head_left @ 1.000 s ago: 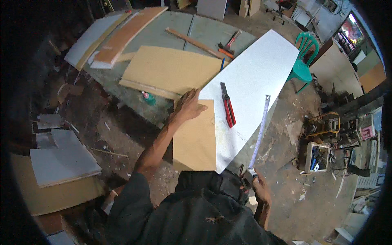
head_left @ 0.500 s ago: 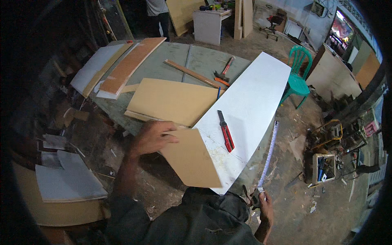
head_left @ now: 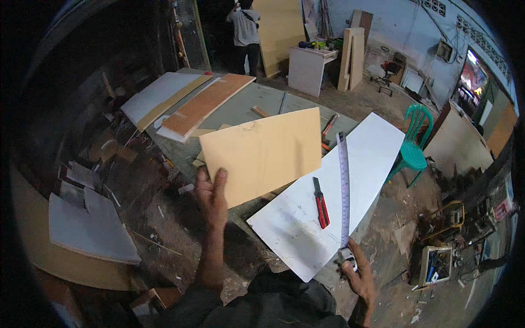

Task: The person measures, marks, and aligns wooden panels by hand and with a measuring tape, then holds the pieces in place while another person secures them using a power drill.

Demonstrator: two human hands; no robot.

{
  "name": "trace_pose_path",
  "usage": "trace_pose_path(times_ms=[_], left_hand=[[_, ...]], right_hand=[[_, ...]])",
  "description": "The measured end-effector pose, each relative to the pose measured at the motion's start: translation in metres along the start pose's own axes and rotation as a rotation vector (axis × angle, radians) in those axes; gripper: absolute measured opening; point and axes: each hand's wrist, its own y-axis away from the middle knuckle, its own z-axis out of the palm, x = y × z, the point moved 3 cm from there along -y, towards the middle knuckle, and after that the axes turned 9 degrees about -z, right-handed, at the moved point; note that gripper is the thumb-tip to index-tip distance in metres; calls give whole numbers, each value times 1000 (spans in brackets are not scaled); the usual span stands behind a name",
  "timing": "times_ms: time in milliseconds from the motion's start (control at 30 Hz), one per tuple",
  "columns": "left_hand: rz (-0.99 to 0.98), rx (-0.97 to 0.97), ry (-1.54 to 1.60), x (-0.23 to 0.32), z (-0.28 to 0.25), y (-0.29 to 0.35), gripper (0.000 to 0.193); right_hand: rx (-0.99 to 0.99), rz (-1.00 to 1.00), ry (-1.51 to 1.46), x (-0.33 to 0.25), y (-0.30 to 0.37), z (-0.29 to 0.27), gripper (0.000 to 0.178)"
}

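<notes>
My left hand (head_left: 213, 199) grips the near left corner of a tan board (head_left: 261, 156), its thumb on the upper face. The board is raised over the worktable and hides part of what lies beneath. My right hand (head_left: 361, 277) is closed around a tape measure (head_left: 348, 257). Its pulled-out blade (head_left: 344, 191) reaches away from me over a long white board (head_left: 365, 156). A red and black utility knife (head_left: 321, 208) lies on the white board, left of the blade. A hammer (head_left: 329, 126), partly hidden, lies beyond the tan board.
White and brown boards (head_left: 210, 104) lie at the table's far left. A green plastic chair (head_left: 414, 147) stands right of the table. Boards (head_left: 93, 232) are stacked at lower left. A tool box (head_left: 437, 268) sits on the littered floor at right. A person (head_left: 246, 33) stands at the back.
A tan board has come up in my left hand, over where another tan board lay. The tape blade has swung from beside the white board to above it. The view has tilted up.
</notes>
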Motion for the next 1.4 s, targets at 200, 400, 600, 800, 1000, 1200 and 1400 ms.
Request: trace_pose_path(times_ms=[200,400,600,800,1000,1200,1400], left_hand=[[-76,-45,64,17,26,25,34],[-45,-71,152,13,29,38,32],[-75,-69,191,20,38,48,32],[-93,-51,207,16,36,53,35],[-94,-28,209,15,38,56,31],[-115,-31,251,11,34,58,29],[-110,-52,242,4,32,58,31]], right_hand=[[-126,38,-124,-43,-20,56,64],[-178,-214,-76,-52,-29,82,59],[-138,-292,-55,-45,-32,85,60],[-139,-295,-42,-41,-31,88,59],[-157,-232,-28,-36,-30,90,59],[-162,-235,-6,-28,-29,93,61],[-173,-251,-36,-20,-30,94,63]])
